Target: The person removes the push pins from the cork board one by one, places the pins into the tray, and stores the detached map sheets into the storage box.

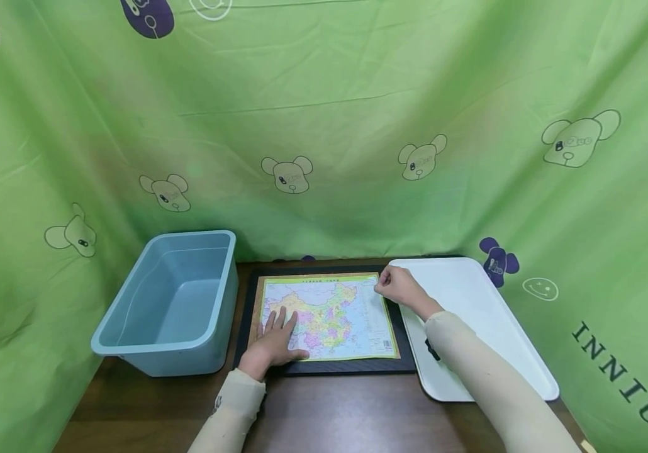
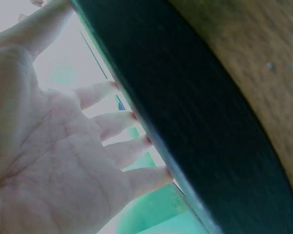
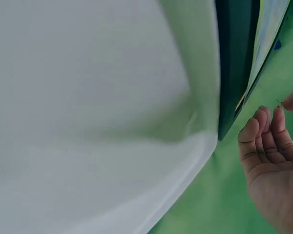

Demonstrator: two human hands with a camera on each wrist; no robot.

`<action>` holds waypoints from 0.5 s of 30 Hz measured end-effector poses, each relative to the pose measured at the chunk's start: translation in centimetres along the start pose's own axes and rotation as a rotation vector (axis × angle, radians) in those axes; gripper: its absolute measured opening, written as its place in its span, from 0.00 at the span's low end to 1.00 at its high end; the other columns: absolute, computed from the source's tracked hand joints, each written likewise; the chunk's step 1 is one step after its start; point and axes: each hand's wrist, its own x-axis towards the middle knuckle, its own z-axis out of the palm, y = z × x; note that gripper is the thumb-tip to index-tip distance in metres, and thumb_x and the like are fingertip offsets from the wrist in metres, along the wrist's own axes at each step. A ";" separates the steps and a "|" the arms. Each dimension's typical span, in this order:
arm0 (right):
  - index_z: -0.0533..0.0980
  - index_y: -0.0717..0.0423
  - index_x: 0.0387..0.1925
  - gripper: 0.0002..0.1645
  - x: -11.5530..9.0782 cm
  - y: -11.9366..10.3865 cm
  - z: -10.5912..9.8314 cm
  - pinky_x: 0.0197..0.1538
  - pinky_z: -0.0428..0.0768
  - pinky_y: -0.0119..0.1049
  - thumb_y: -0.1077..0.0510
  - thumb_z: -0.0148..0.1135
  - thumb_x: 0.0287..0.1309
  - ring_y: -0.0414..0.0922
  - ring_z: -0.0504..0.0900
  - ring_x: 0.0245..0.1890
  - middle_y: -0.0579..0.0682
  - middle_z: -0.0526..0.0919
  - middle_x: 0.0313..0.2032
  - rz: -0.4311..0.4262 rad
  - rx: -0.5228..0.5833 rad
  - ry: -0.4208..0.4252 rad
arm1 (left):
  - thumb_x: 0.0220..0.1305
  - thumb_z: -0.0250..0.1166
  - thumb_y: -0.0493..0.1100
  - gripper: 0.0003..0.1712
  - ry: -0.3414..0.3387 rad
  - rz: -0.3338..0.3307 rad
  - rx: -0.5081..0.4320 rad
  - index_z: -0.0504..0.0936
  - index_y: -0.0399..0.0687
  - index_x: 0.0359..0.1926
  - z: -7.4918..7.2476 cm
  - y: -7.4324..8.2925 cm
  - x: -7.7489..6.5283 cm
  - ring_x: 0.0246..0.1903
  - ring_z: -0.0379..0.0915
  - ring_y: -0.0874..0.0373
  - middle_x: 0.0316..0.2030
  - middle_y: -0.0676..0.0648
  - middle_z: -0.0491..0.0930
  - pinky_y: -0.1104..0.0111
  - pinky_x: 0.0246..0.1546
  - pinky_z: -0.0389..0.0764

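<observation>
A colourful paper map point(image 1: 324, 314) lies on a brown board with a wide black frame point(image 1: 352, 367), flat on the table. My left hand point(image 1: 275, 343) rests on the map's lower left part, fingers spread and straight; its palm shows in the left wrist view. Over the map's upper right corner is my right hand point(image 1: 402, 286). In the right wrist view its thumb and forefinger pinch a tiny, thin, pin-like piece point(image 3: 279, 103), while the other fingers curl loosely.
A deep blue plastic basin point(image 1: 131, 348) stands left of the board. To the right, a white tray point(image 1: 471, 289) lies against the board's side, under my right forearm. A green printed curtain point(image 1: 346, 82) hangs behind the brown table point(image 1: 346, 409).
</observation>
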 end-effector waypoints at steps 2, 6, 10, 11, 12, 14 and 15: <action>0.78 0.57 0.30 0.04 -0.2 0.6 -0.2 0.36 0.76 0.38 0.60 0.65 0.56 0.44 0.77 0.28 0.49 0.82 0.28 -0.003 -0.013 0.017 | 0.68 0.74 0.63 0.58 -0.002 0.002 0.002 0.55 0.45 0.86 0.1 0.0 0.0 0.84 0.35 0.32 0.85 0.33 0.43 0.30 0.79 0.42; 0.77 0.56 0.28 0.05 -0.6 1.9 -0.6 0.35 0.76 0.37 0.60 0.66 0.55 0.43 0.76 0.26 0.48 0.81 0.25 0.000 -0.026 0.035 | 0.68 0.74 0.62 0.58 -0.007 0.004 0.001 0.55 0.44 0.86 0.2 0.1 -0.1 0.84 0.35 0.32 0.85 0.32 0.43 0.30 0.79 0.41; 0.78 0.57 0.27 0.06 -0.9 3.1 -0.9 0.34 0.76 0.37 0.60 0.67 0.54 0.43 0.77 0.27 0.49 0.82 0.25 0.006 -0.015 0.050 | 0.69 0.74 0.62 0.58 -0.006 0.000 0.000 0.55 0.44 0.86 0.2 0.1 -0.1 0.84 0.35 0.32 0.85 0.33 0.43 0.30 0.79 0.41; 0.78 0.57 0.27 0.07 -0.9 3.4 -1.0 0.34 0.76 0.36 0.59 0.68 0.54 0.44 0.77 0.27 0.49 0.82 0.25 0.009 -0.014 0.054 | 0.69 0.74 0.62 0.58 -0.005 0.000 -0.001 0.55 0.44 0.86 0.2 0.1 -0.1 0.84 0.36 0.32 0.85 0.33 0.43 0.31 0.79 0.41; 0.78 0.58 0.27 0.07 -1.0 3.6 -1.1 0.34 0.76 0.36 0.59 0.69 0.53 0.44 0.77 0.27 0.49 0.82 0.25 0.007 -0.013 0.058 | 0.69 0.74 0.62 0.58 -0.004 0.000 -0.002 0.55 0.44 0.86 0.2 0.1 -0.1 0.84 0.36 0.32 0.85 0.33 0.43 0.31 0.79 0.41; 0.78 0.57 0.26 0.09 -1.0 4.2 -1.2 0.34 0.75 0.36 0.58 0.70 0.53 0.44 0.77 0.27 0.49 0.82 0.25 0.013 -0.018 0.062 | 0.69 0.74 0.62 0.58 -0.002 0.001 0.000 0.55 0.44 0.86 0.2 0.1 -0.1 0.84 0.36 0.32 0.85 0.32 0.44 0.30 0.79 0.42; 0.78 0.57 0.26 0.09 -1.1 4.4 -1.3 0.35 0.75 0.36 0.58 0.70 0.52 0.44 0.77 0.27 0.49 0.82 0.25 0.015 -0.022 0.066 | 0.69 0.74 0.62 0.58 -0.001 0.003 -0.002 0.55 0.44 0.86 0.2 0.1 -0.1 0.84 0.36 0.32 0.85 0.32 0.44 0.30 0.79 0.42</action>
